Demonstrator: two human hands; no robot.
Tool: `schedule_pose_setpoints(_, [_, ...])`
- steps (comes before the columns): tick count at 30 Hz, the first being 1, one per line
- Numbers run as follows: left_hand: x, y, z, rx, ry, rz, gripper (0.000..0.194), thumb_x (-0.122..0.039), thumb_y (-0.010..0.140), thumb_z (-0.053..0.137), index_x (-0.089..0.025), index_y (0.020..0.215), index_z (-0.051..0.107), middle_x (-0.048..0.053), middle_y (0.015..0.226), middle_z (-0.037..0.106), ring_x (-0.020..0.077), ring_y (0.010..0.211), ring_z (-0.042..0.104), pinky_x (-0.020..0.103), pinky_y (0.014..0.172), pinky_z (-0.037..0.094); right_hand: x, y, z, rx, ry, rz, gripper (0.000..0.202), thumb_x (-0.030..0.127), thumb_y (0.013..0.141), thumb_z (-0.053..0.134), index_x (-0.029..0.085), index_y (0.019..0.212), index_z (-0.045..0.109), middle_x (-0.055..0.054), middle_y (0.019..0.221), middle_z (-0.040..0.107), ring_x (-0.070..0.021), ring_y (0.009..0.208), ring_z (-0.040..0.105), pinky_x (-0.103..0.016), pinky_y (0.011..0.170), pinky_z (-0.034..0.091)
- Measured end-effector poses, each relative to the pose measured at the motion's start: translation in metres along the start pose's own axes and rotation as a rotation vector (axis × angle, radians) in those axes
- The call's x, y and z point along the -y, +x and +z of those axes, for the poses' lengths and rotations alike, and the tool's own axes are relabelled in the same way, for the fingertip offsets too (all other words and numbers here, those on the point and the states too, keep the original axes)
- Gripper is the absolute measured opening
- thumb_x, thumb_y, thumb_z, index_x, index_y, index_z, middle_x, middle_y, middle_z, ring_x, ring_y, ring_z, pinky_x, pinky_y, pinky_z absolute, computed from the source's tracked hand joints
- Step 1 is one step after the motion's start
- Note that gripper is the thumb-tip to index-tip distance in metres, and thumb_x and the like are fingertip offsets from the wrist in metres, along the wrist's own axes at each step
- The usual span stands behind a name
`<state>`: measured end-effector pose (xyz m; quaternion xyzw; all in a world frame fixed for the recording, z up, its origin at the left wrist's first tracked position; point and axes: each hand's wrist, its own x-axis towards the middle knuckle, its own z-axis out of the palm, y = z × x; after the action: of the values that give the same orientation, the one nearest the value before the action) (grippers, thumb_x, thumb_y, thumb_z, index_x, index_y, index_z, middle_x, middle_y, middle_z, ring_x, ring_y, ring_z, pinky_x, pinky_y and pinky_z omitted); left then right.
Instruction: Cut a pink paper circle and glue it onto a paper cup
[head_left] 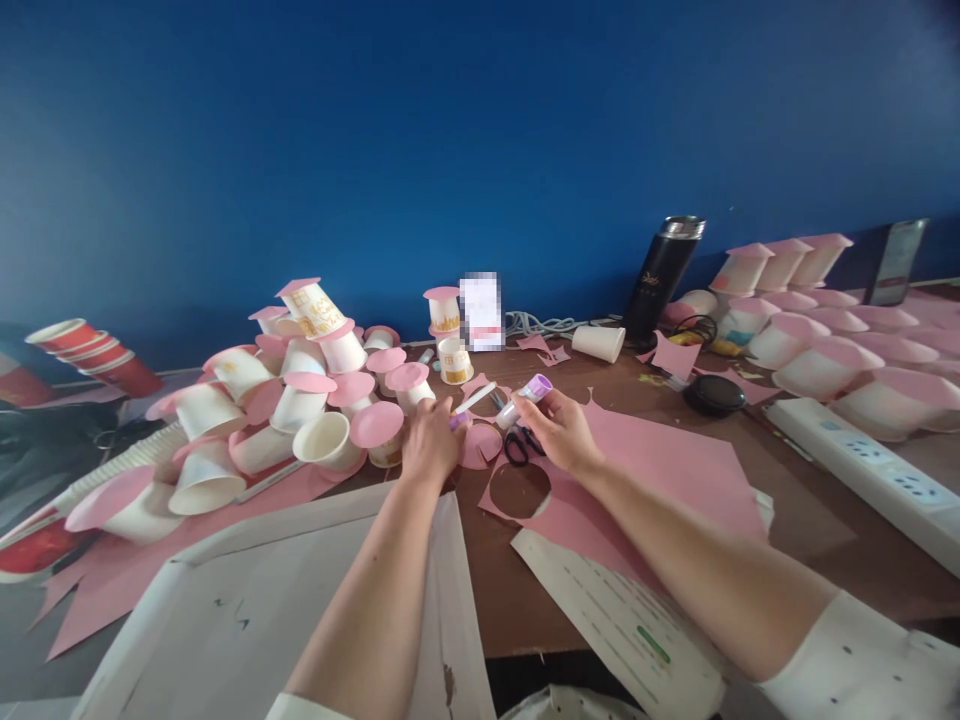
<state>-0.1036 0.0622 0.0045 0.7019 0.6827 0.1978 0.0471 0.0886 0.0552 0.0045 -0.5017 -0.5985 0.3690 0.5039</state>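
Note:
My left hand (433,440) is closed round a slim white stick-like piece (475,398) with a purple end, which points up and right. In my right hand (559,428) is a clear tube with a purple end (534,388), pinched between thumb and fingers. Black-handled scissors (517,448) lie just under the right hand. A pink paper disc (481,445) rests on the brown table (502,600) between the hands. Beside the right forearm is a pink sheet (660,460) with a round hole cut near its left corner.
Paper cups with pink discs (300,390) are piled at left, more (832,360) at right. A black bottle (664,280), a tipped cup (598,343), a round black case (714,395) and a power strip (870,465) stand or lie rightward. A white box (247,620) is at front left.

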Motion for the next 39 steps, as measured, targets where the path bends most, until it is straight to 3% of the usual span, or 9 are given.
schedule_pose_setpoints(2, [-0.001,-0.001,-0.001,0.083,0.045,0.027,0.034,-0.032,0.081,0.055,-0.016,0.109,0.065,0.016,0.110,0.060,0.0318,0.102,0.056,0.038,0.082,0.044,0.000,0.000,0.000,0.003,0.000,0.000,0.039,0.057,0.081,0.055,0.019,0.077,0.060,0.004,0.053,0.047,-0.0093,0.047,0.040,-0.021,0.042,0.030])
schedule_pose_setpoints(5, [-0.003,-0.003,-0.003,0.082,0.062,0.062,0.021,-0.022,0.081,0.053,-0.018,0.095,0.069,0.012,0.098,0.062,0.0285,0.096,0.058,0.036,0.080,0.044,-0.002,0.000,0.001,0.013,0.039,0.012,0.038,0.057,0.082,0.055,0.019,0.077,0.059,0.003,0.055,0.049,-0.0089,0.046,0.040,-0.021,0.042,0.030])
schedule_pose_setpoints(12, [-0.005,-0.003,0.001,-0.098,-0.260,0.206,0.026,-0.019,0.082,0.056,-0.022,0.106,0.065,0.006,0.106,0.066,0.0201,0.096,0.060,0.029,0.084,0.045,-0.001,0.001,0.003,-0.008,0.111,0.034,0.039,0.058,0.080,0.056,0.020,0.070,0.055,0.003,0.054,0.051,-0.0093,0.044,0.041,-0.022,0.041,0.031])
schedule_pose_setpoints(20, [-0.011,-0.006,0.007,-0.071,-0.363,0.278,0.027,-0.018,0.080,0.059,-0.023,0.106,0.064,0.005,0.107,0.066,0.0198,0.097,0.062,0.030,0.084,0.048,0.001,-0.001,0.003,0.043,0.082,-0.044,0.033,0.052,0.082,0.056,0.019,0.082,0.060,0.000,0.066,0.061,-0.0138,0.056,0.054,-0.023,0.047,0.039])
schedule_pose_setpoints(25, [-0.010,-0.007,0.007,-0.074,-0.362,0.304,0.026,-0.021,0.082,0.059,-0.022,0.107,0.063,0.005,0.108,0.065,0.0194,0.098,0.061,0.029,0.085,0.048,-0.003,-0.002,0.005,0.085,0.067,-0.129,0.029,0.047,0.084,0.056,0.019,0.088,0.062,-0.002,0.078,0.066,-0.0177,0.074,0.062,-0.026,0.065,0.048])
schedule_pose_setpoints(33, [-0.009,-0.008,0.007,-0.069,-0.348,0.333,0.026,-0.020,0.083,0.056,-0.022,0.108,0.062,0.006,0.107,0.065,0.0203,0.101,0.060,0.032,0.088,0.047,0.000,-0.005,0.004,0.082,-0.015,-0.193,0.026,0.043,0.085,0.057,0.020,0.095,0.064,-0.004,0.089,0.069,-0.0208,0.088,0.065,-0.031,0.081,0.049])
schedule_pose_setpoints(36, [-0.011,-0.008,0.006,-0.062,-0.350,0.334,0.026,-0.020,0.083,0.056,-0.022,0.108,0.063,0.006,0.108,0.065,0.0203,0.102,0.060,0.031,0.088,0.047,0.001,-0.004,0.003,0.092,0.034,-0.155,0.028,0.046,0.084,0.056,0.019,0.090,0.063,-0.003,0.081,0.068,-0.0194,0.078,0.064,-0.028,0.070,0.049])
schedule_pose_setpoints(39, [-0.012,-0.008,0.006,-0.078,-0.346,0.343,0.026,-0.019,0.082,0.058,-0.022,0.107,0.063,0.006,0.106,0.065,0.0200,0.099,0.060,0.031,0.087,0.047,0.000,-0.002,0.003,0.098,0.074,-0.065,0.032,0.051,0.083,0.056,0.019,0.083,0.061,0.000,0.066,0.061,-0.0149,0.058,0.056,-0.024,0.051,0.042])
